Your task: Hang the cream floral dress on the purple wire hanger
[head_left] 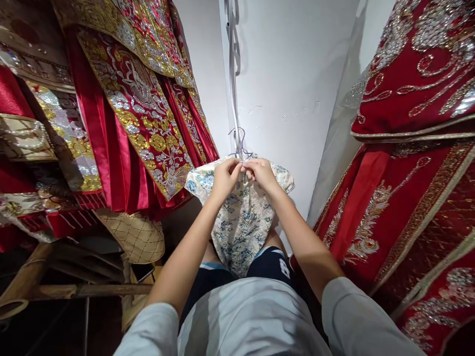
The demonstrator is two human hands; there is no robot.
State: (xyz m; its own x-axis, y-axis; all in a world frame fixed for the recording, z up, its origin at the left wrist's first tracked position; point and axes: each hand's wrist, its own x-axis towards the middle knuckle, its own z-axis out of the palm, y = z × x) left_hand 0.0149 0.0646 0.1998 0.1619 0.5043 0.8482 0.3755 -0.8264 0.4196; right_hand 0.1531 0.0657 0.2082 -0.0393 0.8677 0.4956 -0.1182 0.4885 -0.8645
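A cream short-sleeved garment with a blue and green floral print [243, 217] hangs in front of me on a thin dark purple wire hanger [243, 143]. My left hand [226, 175] is closed at the neckline, thumb and forefinger pinched on its edge. Right beside it, my right hand [259, 172] pinches the same spot from the other side, and the fingertips of both hands nearly touch. Whether a button or another fastener lies between the fingers is too small to make out. The garment's lower part drops between my knees.
Red dresses with gold and silver embroidery [148, 113] hang on the left. Another red beaded dress [419, 99] hangs close on the right. A white wall [285, 99] with a metal rail [232, 74] stands ahead. A bamboo frame [74, 290] is low at the left.
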